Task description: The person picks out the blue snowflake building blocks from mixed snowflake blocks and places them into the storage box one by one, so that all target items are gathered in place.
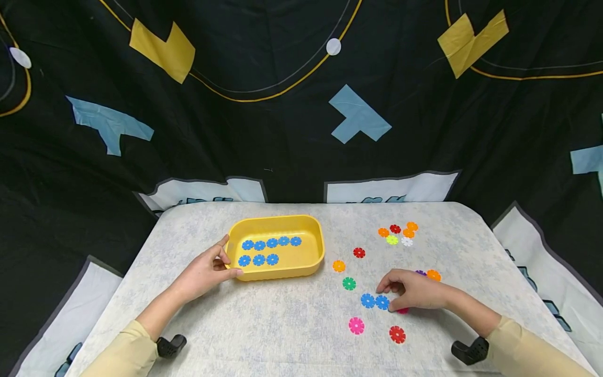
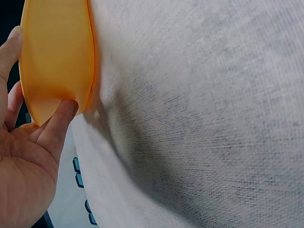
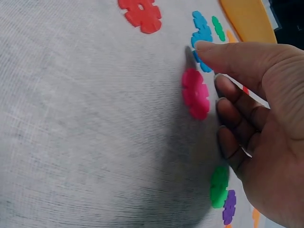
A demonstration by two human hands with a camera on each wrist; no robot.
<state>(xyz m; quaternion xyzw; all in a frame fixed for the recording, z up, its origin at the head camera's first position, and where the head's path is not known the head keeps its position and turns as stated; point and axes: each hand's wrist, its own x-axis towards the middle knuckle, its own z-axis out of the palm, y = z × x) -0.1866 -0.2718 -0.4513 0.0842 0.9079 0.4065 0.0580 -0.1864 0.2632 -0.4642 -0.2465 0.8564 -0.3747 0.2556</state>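
My left hand (image 1: 209,269) holds the left end of a yellow plastic tray (image 1: 314,269). In the left wrist view its thumb presses on the tray's outer wall (image 2: 57,57), with the other fingers on the far side. Several blue notched discs (image 1: 272,259) lie in two rows on the tray floor. Over the table, my right hand (image 1: 416,290) hovers with thumb and forefinger at a blue notched disc (image 1: 382,302); its thumb reaches the disc's edge. Another blue disc (image 1: 368,300) lies right beside it. A pink disc (image 3: 195,94) lies partly under the right hand.
Around the right hand lie a green disc (image 1: 349,284), a pink disc (image 1: 356,325), a red disc (image 1: 397,334) and an orange disc (image 1: 338,266). A mixed group with a yellow-green disc (image 1: 392,240) lies farther back. A black curtain (image 1: 282,152) hangs behind the table.
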